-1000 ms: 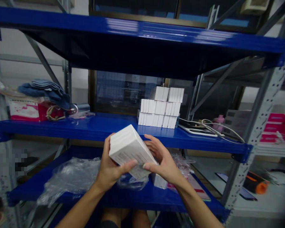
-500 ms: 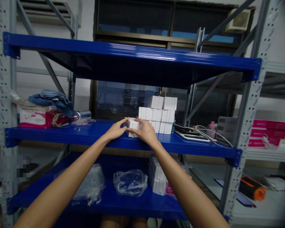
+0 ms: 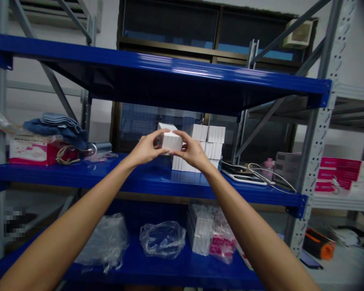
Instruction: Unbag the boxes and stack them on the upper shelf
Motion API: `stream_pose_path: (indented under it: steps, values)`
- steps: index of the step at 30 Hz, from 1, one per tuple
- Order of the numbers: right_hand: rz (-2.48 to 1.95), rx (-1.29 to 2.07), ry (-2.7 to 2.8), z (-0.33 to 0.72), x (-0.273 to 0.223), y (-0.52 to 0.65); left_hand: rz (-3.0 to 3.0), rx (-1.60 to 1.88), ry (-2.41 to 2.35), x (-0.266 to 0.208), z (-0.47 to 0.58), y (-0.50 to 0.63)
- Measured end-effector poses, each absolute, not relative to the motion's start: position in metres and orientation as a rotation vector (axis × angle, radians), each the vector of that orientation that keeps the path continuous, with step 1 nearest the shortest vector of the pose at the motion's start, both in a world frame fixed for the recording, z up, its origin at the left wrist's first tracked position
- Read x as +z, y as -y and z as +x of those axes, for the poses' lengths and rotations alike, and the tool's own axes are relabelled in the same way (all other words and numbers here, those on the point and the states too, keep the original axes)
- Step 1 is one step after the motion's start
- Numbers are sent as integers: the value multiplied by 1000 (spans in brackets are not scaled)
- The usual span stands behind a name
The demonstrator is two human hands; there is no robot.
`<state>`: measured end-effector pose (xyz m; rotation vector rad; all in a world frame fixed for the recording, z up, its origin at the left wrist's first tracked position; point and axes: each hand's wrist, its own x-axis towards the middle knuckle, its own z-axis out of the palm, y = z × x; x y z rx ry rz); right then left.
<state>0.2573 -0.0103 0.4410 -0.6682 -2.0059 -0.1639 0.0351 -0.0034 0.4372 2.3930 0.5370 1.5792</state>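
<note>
Block of white boxes [image 3: 171,141] is up in the air over the middle shelf [image 3: 157,184], just left of the stack, slightly tilted, top and front faces showing. Grip: both hands on it. Left hand [image 3: 148,147] pinches the left side, thumb low, fingers along the top edge; right hand [image 3: 192,150] does the same on the right side. Can't tell whether the block touches the stack. White box stack [image 3: 212,150] sits on the same shelf, partly hidden by the right hand; two groups show on top at its right end. Right of it: flat white device [image 3: 247,178] with a white cable [image 3: 277,180] looped over it, then a small pink bottle [image 3: 268,163] and a grey panel-like item [image 3: 287,162]. Far left, same shelf: pink-and-white box [image 3: 30,151] with blue cloth [image 3: 56,127] on top, silver cylinder [image 3: 102,148] beside it. Lower shelf [image 3: 166,273]: clear plastic bag [image 3: 104,240] at left, crumpled clear wrap [image 3: 162,239] mid, more white boxes [image 3: 201,230] next to a pink pack [image 3: 221,245] under film. Upper shelf [image 3: 157,60] spans overhead, dark window [image 3: 170,22] behind.
</note>
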Motion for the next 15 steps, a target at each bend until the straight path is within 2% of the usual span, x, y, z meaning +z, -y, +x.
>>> stream_pose_path:
  steps: [4, 7, 11, 15]
  values:
    - [-779, -489, 2035, 279, 516, -12, 2468, 1637, -326, 502, 57, -41]
    - [-946, -689, 2067, 299, 548, -35, 2399, 1606, -284, 523, 81, -83]
    - [-1093, -912, 2069, 322, 553, -63, 2329, 1471, -373, 516, 103, -123]
    - [-1149, -903, 2128, 336, 545, -78, 2336, 1383, -427, 507, 109, -145]
